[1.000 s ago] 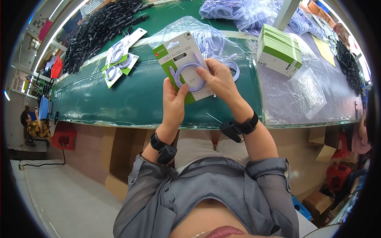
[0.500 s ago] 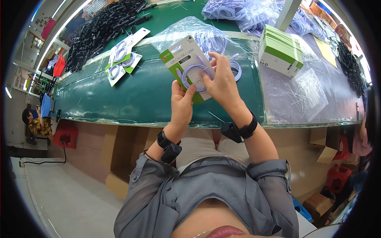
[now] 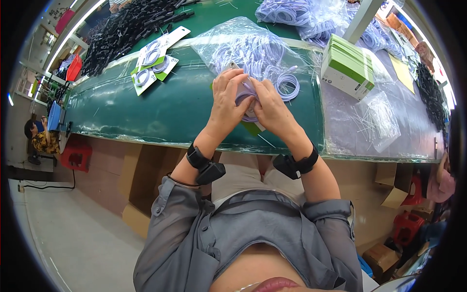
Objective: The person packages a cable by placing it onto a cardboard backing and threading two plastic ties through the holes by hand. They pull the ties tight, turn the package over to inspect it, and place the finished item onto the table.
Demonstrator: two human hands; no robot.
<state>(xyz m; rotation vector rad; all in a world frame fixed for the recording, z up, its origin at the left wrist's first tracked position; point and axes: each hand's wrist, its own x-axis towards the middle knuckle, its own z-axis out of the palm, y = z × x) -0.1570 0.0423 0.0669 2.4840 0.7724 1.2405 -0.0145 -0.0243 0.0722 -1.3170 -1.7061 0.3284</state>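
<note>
Both my hands meet over a green and white packaging card [image 3: 253, 127] with a coiled lilac charging cable [image 3: 249, 116] on its front. My left hand [image 3: 226, 100] curls over the card's left part, fingers at its top and thumb on the coil. From the other side my right hand [image 3: 274, 108] grips the card and cable, its fingertips close to a cable plug. The hands cover most of the card. Just beyond them lies a clear plastic bag [image 3: 214, 36] with many lilac cables. A loose lilac coil [image 3: 287, 86] rests near my right fingers.
Carded cables [image 3: 152, 61] lie on the green table [image 3: 112, 114] to the left, below a heap of black parts [image 3: 121, 36]. To the right stands a row of green-white cards [image 3: 346, 68], beside a bag of white ties [image 3: 379, 119]. More bagged lilac cables [image 3: 284, 12] lie at the back.
My left hand has moved up from the card's lower edge to its upper left, and now covers its face. The card sits lower and is mostly hidden; my right hand shifted slightly.
</note>
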